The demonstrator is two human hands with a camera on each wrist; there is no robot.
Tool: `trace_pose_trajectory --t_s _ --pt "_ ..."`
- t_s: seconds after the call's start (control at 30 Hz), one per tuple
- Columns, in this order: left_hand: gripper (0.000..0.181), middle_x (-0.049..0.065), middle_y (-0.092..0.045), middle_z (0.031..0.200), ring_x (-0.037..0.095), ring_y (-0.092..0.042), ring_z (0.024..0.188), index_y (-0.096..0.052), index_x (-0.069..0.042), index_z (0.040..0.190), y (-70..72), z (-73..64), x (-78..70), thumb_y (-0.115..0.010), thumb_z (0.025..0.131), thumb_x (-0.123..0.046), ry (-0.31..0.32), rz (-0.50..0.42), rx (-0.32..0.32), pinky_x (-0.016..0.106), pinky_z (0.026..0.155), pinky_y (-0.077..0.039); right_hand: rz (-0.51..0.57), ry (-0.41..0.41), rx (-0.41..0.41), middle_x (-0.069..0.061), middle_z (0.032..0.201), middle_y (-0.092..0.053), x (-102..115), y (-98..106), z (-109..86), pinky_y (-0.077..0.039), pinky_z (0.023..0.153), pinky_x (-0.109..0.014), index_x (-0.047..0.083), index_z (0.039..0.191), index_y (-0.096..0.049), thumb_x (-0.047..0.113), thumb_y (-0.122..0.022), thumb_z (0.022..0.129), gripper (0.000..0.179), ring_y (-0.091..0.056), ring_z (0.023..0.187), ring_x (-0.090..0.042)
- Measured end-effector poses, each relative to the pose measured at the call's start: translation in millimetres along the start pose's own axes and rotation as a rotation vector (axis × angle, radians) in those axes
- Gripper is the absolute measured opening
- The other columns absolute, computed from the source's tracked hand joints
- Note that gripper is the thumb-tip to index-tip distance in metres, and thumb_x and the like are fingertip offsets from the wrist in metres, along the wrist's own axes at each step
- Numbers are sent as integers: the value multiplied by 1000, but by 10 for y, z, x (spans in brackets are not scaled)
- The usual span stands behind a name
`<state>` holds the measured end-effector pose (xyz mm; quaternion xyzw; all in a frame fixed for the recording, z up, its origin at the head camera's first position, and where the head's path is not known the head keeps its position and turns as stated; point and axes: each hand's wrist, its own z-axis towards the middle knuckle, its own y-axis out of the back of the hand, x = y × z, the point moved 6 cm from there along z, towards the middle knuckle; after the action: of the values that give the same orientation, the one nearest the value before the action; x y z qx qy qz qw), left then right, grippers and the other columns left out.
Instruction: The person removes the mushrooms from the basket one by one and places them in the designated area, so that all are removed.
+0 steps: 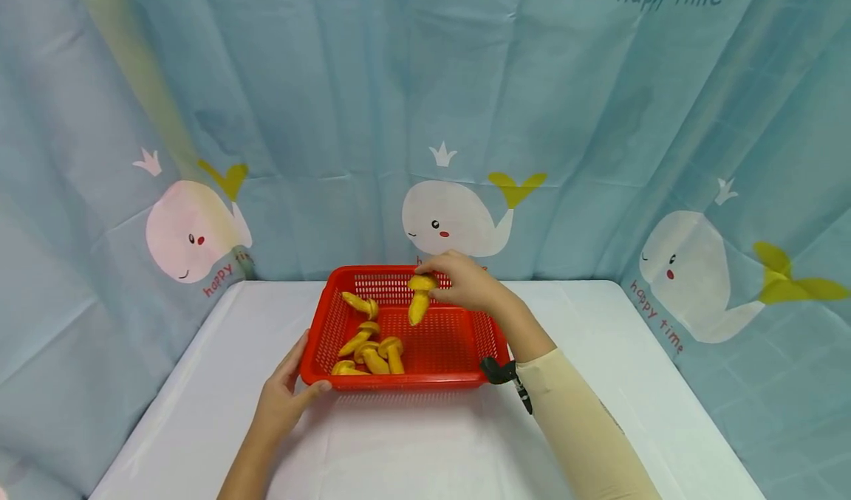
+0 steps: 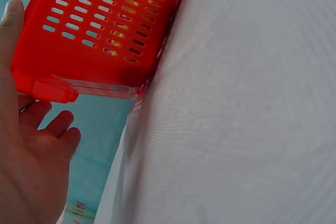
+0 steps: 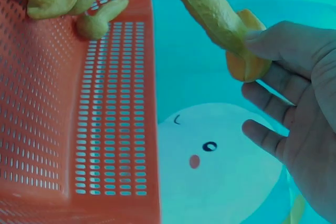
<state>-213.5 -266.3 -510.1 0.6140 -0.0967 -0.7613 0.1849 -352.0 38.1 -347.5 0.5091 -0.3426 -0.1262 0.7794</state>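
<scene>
A red plastic basket (image 1: 439,380) with slotted walls stands on the white table. My left hand (image 1: 282,404) holds its near left corner; in the left wrist view the thumb lies along the basket wall (image 2: 63,59) and the fingers curl by the rim. Over the basket's far part, my right hand (image 1: 465,282) pinches a yellow mushroom (image 1: 419,304) by its cap, stem pointing down and toward me. The right wrist view shows the thumb on the held mushroom (image 3: 215,17) where stem meets cap. Several similar mushrooms (image 1: 375,360) lie in the basket's left part.
The white tabletop (image 1: 405,448) extends in front of the basket and to both sides. Behind the table hangs a light blue curtain (image 1: 332,219) printed with whales. A black strap (image 1: 508,374) sits at the right wrist, by the basket's near right corner.
</scene>
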Motion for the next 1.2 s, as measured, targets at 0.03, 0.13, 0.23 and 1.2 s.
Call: trace_pose_trajectory --t_s 0.03,0.13,0.23,1.2 --pt "93 -6 -27 169 3 -24 154 -26 -31 163 -1 -1 1 -82 89 -21 2 0 1 1 105 -29 1 -4 -10 4 123 -69 1 12 -34 -50 99 -37 13 128 -71 15 -74 93 36 -55 114 -18" --pt "93 -4 -28 169 1 -25 153 -27 -32 163 5 -2 -7 -82 88 -20 -7 5 -2 1 105 -29 24 -29 -32 5 122 -68 -8 40 -140 -51 99 -37 14 128 -71 14 -75 93 35 -54 115 -17" --pt "93 -4 -28 169 -4 -24 151 -27 -31 163 17 0 -11 -82 88 -18 -11 4 -5 1 104 -29 71 -65 -48 5 123 -67 -27 67 -252 -52 99 -40 16 128 -70 15 -75 94 35 -52 117 -17" --pt "95 -7 -29 168 -13 -22 146 -24 -40 162 15 11 -28 -83 88 -27 -3 100 -8 0 102 -29 132 -205 -152 0 127 -67 -683 367 -1084 -51 100 -44 14 132 -68 6 -70 94 39 -53 118 -20"
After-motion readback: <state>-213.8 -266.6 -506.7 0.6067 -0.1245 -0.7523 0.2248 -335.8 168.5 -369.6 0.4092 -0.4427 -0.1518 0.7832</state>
